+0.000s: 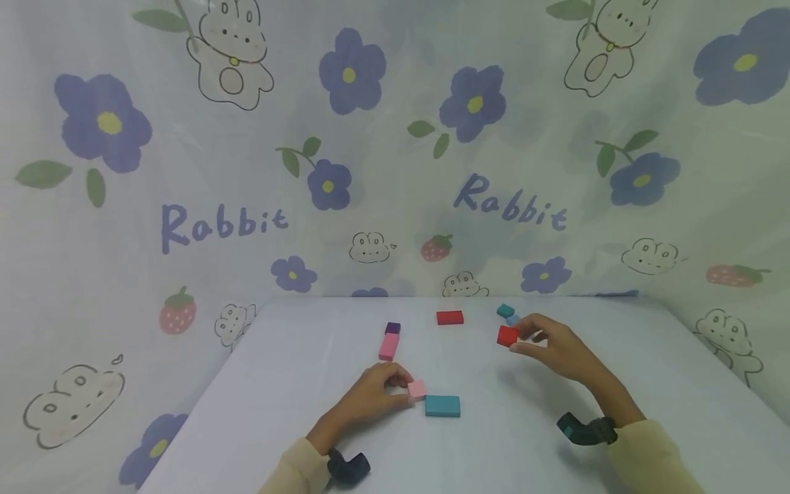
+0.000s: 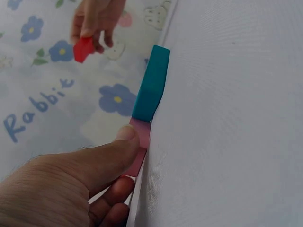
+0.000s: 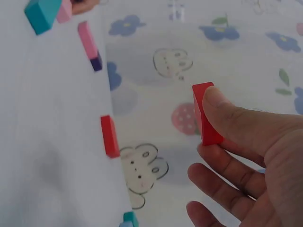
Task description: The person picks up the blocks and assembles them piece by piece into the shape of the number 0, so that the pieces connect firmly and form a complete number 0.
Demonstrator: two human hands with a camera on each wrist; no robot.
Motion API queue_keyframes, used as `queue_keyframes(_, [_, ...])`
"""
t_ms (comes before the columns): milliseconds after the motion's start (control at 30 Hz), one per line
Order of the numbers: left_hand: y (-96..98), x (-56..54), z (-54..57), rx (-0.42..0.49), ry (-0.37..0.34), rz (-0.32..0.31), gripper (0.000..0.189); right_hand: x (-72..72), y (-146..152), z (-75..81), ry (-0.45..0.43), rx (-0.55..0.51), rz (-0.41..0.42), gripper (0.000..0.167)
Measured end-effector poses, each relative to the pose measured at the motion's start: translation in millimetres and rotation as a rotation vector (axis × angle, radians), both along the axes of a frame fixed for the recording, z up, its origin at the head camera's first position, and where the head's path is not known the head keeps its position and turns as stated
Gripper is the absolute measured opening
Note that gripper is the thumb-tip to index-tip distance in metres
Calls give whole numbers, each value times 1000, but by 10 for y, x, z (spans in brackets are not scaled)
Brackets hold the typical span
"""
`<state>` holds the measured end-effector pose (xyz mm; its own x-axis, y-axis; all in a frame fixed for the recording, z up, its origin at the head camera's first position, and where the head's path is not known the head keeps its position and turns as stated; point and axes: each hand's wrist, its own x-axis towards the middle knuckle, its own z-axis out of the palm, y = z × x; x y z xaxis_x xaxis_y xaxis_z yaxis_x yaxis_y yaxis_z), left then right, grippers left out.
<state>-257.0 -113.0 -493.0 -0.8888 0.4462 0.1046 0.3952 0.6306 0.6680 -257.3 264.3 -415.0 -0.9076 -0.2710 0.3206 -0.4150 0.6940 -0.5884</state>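
My left hand (image 1: 373,394) pinches a light pink block (image 1: 417,390) between thumb and fingers, low on the table. That block sits against the corner of a larger teal block (image 1: 442,406), and in the left wrist view the pink (image 2: 141,130) and teal (image 2: 152,85) pieces meet end to end. Raised above the table, my right hand (image 1: 555,345) grips a red block (image 1: 507,336). The right wrist view shows the thumb across the face of this red block (image 3: 207,116), with the other fingers loosely bent below.
Farther back on the white table (image 1: 296,384) stand a long pink block (image 1: 389,346) with a dark purple block (image 1: 393,328) at its end, and another red block (image 1: 450,318). Behind my right hand are small teal (image 1: 505,311) and blue (image 1: 513,320) blocks. A printed curtain (image 1: 395,151) surrounds the table.
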Motion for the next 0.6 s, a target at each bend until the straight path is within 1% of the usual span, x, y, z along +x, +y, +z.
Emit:
queue_keyframes(100, [0, -2, 2, 5, -2, -3, 29, 44, -90, 33, -14, 2, -4, 33])
queue_keyframes(200, [23, -7, -27, 19, -26, -9, 29, 102, -163, 8, -31, 1, -25, 33])
queue_keyframes(300, [44, -4, -52, 17, -48, -1, 28, 154, -225, -84, -57, -5, -46, 33])
queue_keyframes(367, [47, 10, -44, 16, -58, 13, 28, 180, -268, -155, -76, -8, -47, 32])
queue_keyframes(467, [27, 16, -11, -5, -39, 22, 28, 197, -339, -239, -94, -21, -34, 31])
queue_keyframes(600, [7, 9, 23, -5, -29, 17, 27, 226, -428, -295, -102, -36, -13, 30])
